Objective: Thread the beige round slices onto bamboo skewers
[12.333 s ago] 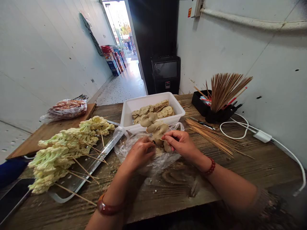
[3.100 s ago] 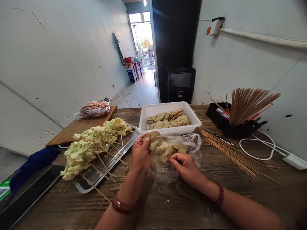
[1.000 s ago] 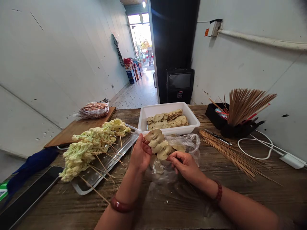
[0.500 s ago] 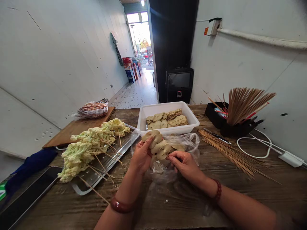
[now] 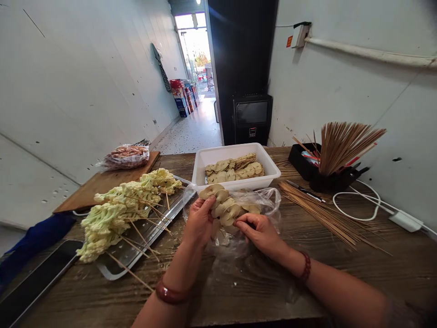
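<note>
Row of beige slices (image 5: 226, 208), long axis far-left to near-right

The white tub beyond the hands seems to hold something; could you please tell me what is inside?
Skewered beige slices lie in the white tub, with thin sticks showing among them. Whatever lies directly beneath them is covered.
</note>
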The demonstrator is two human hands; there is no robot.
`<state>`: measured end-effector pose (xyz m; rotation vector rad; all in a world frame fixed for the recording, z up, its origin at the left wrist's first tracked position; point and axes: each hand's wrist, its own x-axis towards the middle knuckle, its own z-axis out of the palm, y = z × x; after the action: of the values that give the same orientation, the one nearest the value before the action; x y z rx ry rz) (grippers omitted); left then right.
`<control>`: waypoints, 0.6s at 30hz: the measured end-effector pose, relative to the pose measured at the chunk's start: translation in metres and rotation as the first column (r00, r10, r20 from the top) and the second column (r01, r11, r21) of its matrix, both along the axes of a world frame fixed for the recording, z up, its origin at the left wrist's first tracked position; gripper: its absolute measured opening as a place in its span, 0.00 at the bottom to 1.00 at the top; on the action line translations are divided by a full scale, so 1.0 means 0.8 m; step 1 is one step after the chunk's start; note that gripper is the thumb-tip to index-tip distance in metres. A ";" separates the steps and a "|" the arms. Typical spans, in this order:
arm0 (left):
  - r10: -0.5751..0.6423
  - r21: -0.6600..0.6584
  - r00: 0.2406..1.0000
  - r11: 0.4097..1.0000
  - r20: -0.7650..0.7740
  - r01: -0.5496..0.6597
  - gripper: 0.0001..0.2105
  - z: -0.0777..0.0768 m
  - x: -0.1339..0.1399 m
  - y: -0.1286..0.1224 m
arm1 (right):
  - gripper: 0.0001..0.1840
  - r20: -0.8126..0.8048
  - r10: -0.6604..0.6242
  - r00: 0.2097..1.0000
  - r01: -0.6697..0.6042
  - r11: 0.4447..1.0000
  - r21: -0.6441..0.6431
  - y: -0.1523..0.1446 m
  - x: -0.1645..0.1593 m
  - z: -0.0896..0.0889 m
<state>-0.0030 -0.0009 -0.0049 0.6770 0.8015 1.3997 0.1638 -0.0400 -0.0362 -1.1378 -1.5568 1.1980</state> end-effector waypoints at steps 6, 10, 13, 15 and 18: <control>-0.005 -0.017 0.998 1.000 0.061 0.006 0.12 0.007 -0.001 0.003 | 0.14 -0.006 0.014 1.000 -0.014 1.000 -0.024 -0.002 0.000 0.001; -0.098 -0.056 0.993 0.993 0.069 0.102 0.15 0.012 -0.002 0.000 | 0.16 -0.043 0.006 0.999 -0.006 1.000 -0.009 -0.003 0.001 0.002; -0.172 -0.077 0.982 0.981 0.075 0.178 0.20 0.013 -0.003 -0.003 | 0.17 -0.056 0.004 0.998 -0.003 1.000 0.025 -0.003 0.002 0.002; -0.231 -0.089 0.971 0.968 0.068 0.236 0.23 0.012 -0.004 -0.005 | 0.18 -0.061 0.004 0.998 -0.002 0.999 0.032 -0.002 0.002 0.002; -0.252 -0.090 0.967 0.963 0.042 0.255 0.22 0.010 -0.004 -0.007 | 0.17 -0.057 0.011 0.998 -0.010 1.000 0.018 -0.002 0.001 0.001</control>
<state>-0.0059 -0.0066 0.0030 0.6584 0.7247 1.1309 0.1642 -0.0414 -0.0358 -1.0756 -1.5290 1.2111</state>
